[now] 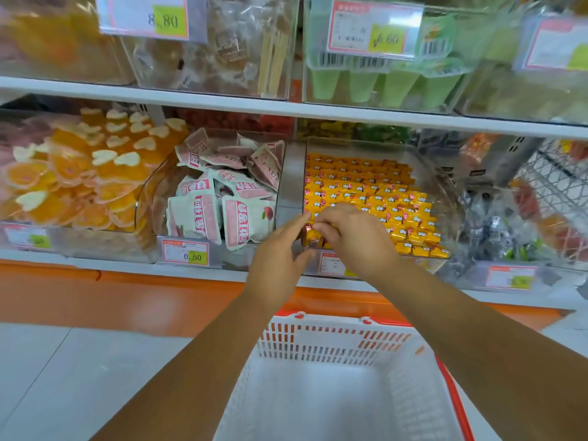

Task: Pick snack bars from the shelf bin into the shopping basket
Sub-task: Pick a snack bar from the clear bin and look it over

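Observation:
A clear shelf bin (444, 192) on the lower shelf holds several rows of yellow-wrapped snack bars (375, 198). My right hand (353, 237) reaches into the bin's front left corner, its fingers curled round yellow bars there. My left hand (276, 259) is just left of it at the bin's front edge, fingers straight and pointing toward the bars, holding nothing. Below my arms stands the white shopping basket (334, 342) with an orange rim and handles; nothing shows inside it.
Left of the snack bin sits a bin of pink-and-white pouches (222, 198) and a bin of orange jelly sweets (79, 173). Price tags (186, 254) hang on the bin fronts. More clear bins fill the upper shelf (222, 103). A wire rack (560, 186) stands at right.

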`<state>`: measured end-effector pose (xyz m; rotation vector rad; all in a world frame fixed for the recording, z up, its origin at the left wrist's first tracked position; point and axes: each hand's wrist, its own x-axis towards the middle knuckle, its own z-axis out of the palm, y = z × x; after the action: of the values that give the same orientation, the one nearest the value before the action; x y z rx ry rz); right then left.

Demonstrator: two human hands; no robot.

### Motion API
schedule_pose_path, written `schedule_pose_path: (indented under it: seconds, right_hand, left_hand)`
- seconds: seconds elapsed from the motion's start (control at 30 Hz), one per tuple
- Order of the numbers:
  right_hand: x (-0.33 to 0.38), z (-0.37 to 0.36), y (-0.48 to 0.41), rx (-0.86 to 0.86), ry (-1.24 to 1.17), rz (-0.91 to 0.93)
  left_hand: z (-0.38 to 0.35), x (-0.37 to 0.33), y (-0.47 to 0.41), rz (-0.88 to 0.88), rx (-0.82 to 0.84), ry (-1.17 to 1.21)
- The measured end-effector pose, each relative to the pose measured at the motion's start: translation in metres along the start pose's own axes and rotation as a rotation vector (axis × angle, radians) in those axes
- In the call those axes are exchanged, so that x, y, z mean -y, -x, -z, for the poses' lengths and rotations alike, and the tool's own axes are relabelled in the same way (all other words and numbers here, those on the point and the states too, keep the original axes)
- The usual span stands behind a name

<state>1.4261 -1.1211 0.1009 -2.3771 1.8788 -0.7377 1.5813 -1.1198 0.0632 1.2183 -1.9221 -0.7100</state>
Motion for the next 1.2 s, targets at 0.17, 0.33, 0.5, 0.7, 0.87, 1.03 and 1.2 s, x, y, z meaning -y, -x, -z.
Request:
schedule_pose_path:
  seconds: [0.17,0.33,0.5,0.7,0.87,1.03,1.2]
  right_hand:
    - [0.01,0.027,0.036,-0.295,-0.231,-0.007]
    - [0.03,0.055,0.092,-0.378,-0.898,-0.304]
    - [0.036,0.074,0.117,-0.165,-1.195,-0.56]
    - [0.029,0.069,0.118,-0.11,-1.346,-0.577]
    - [0.016,0.061,0.12,-0.031,-1.523,-0.611]
    - [0.006,0.067,0.111,0.069,-1.634,-0.581]
    - [0.002,0.069,0.106,0.07,-1.618,-0.598]
  left_hand:
    - [0.015,-0.023,0.013,0.042,0.06,0.003]
    - [0.029,-0.057,0.049,0.072,0.11,0.118]
    - [0.026,-0.081,0.081,0.172,0.145,0.324]
    - [0.035,-0.084,0.087,0.368,0.122,0.682]
    - [0.041,-0.07,0.077,0.483,0.077,0.861]
    - [0.046,-0.067,0.061,0.464,0.134,0.867]
    - [0.041,-0.063,0.05,0.469,0.163,0.871]
